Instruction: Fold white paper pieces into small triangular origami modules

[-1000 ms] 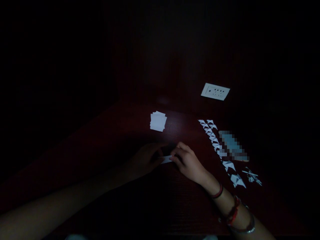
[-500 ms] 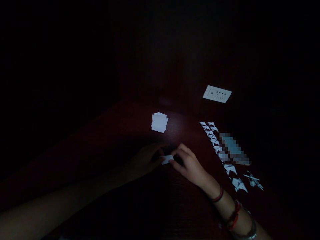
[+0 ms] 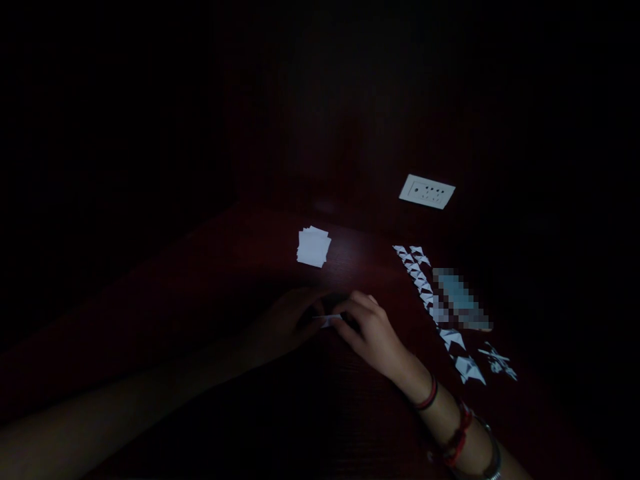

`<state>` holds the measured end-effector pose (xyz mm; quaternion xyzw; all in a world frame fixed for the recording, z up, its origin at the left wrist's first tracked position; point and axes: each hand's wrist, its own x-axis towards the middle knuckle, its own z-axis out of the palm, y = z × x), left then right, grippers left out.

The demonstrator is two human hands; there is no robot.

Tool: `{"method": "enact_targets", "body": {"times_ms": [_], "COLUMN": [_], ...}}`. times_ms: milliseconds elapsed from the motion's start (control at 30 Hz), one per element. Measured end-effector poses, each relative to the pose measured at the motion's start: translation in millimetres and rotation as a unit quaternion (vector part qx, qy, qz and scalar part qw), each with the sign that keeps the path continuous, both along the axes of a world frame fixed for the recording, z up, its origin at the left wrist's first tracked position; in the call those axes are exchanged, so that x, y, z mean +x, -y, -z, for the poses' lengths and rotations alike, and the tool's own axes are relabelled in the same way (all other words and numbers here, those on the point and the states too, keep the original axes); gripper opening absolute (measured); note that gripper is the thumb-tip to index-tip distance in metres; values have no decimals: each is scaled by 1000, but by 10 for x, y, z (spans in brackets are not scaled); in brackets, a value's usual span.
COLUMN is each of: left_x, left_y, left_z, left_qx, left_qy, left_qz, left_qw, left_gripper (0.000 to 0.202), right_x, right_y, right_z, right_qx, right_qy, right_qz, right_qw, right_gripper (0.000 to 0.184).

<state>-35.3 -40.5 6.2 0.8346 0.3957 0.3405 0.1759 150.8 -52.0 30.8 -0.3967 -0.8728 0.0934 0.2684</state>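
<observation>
We pinch a white paper piece low over the dark red table, near its middle. Our left hand closes on its left end and our right hand on its right. Bare tabletop lies open toward the left edge. Beyond sits a stack of paper squares. A row of folded triangles runs along the right, well apart.

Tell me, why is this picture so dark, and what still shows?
Head view: the light is very dim, so only white things stand out, the paper stack, the row of folded triangles and the wall socket. The right hand, pinching a paper scrap, catches some light; the left hand sits in shadow. A patch beside the triangles is pixelated; the edges fade to black.
</observation>
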Motion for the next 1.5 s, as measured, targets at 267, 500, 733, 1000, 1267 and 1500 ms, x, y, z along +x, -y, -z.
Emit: {"method": "enact_targets", "body": {"times_ms": [267, 500, 733, 1000, 1267, 1500], "left_x": [-14, -31, -10, -7, -46, -22], "left_y": [-16, -31, -28, -39, -93, -74], "left_z": [29, 3, 13, 87, 202, 138], "left_qx": [-38, -74, -97, 37, 88, 124], "left_qy": [8, 48, 61, -49, -135, -132], "left_qz": [2, -11, -32, -68, -16, -7], "left_qw": [999, 996, 993, 996, 987, 983], "left_gripper": [46, 52, 57, 61, 27, 20], "right_x": [8, 74, 51, 84, 149, 186], "right_y": [-23, -91, -84, -168, -173, -143], "right_z": [17, 89, 81, 218, 229, 137], "right_qx": [-27, -77, -65, -113, -90, -102], "right_qy": [-16, -40, -47, -14, 28, 49], "right_qz": [14, 8, 10, 88, 28, -17], "right_qw": [999, 996, 997, 990, 995, 993], "right_gripper": [9, 12, 11, 7, 25, 19]}}
